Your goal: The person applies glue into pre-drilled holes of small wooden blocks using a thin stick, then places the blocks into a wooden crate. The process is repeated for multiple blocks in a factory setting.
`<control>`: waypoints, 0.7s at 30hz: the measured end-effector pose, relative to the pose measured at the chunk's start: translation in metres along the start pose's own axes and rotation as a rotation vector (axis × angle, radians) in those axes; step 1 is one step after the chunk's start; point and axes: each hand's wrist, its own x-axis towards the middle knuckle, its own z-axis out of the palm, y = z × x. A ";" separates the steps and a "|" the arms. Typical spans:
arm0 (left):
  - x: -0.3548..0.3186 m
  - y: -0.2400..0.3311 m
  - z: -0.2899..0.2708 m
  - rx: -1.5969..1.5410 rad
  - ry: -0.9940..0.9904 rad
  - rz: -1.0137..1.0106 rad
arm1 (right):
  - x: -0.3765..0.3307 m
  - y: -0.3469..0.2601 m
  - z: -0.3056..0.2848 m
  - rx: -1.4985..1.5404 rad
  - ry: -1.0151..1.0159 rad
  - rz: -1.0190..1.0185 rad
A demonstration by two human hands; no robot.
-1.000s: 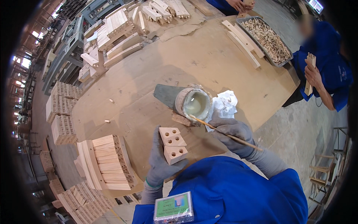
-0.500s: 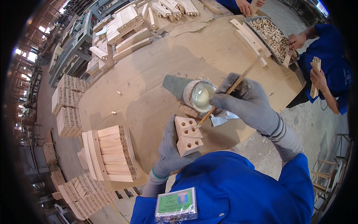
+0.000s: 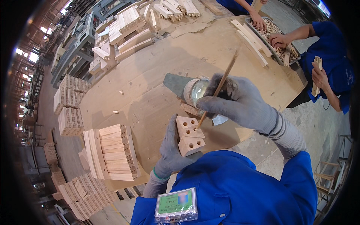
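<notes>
Wide pale plywood tabletop (image 3: 150, 86) holds our work, bare across its middle; a stack of flat wooden slats (image 3: 112, 152) lies at its near edge. Our grey-gloved left hand (image 3: 170, 153) grips two pale drilled wooden blocks (image 3: 190, 135), rough-sawn, above that edge. Our gloved right hand (image 3: 238, 101) pinches a thin wooden stick (image 3: 217, 90), tip at one hole. A round glue tin (image 3: 195, 90) sits just behind, partly hidden; its contents are possibly glue.

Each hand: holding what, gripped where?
Left hand cups two stacked drilled wooden blocks from their left side. Right hand pinches a thin wooden stick mid-shaft.
</notes>
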 end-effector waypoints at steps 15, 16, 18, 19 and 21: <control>0.005 0.000 0.002 -0.073 0.048 -0.030 | -0.012 0.007 0.008 0.404 0.011 0.237; 0.004 -0.002 0.002 -0.097 0.044 -0.042 | -0.011 0.009 0.005 0.351 -0.042 0.202; 0.004 -0.006 0.003 -0.105 0.040 -0.049 | -0.013 0.006 0.003 0.185 -0.013 0.175; 0.004 -0.007 0.003 -0.089 0.038 -0.045 | -0.014 0.005 0.003 0.102 0.002 0.161; 0.004 -0.008 0.003 -0.109 0.034 -0.056 | -0.016 0.002 0.003 0.091 -0.010 0.116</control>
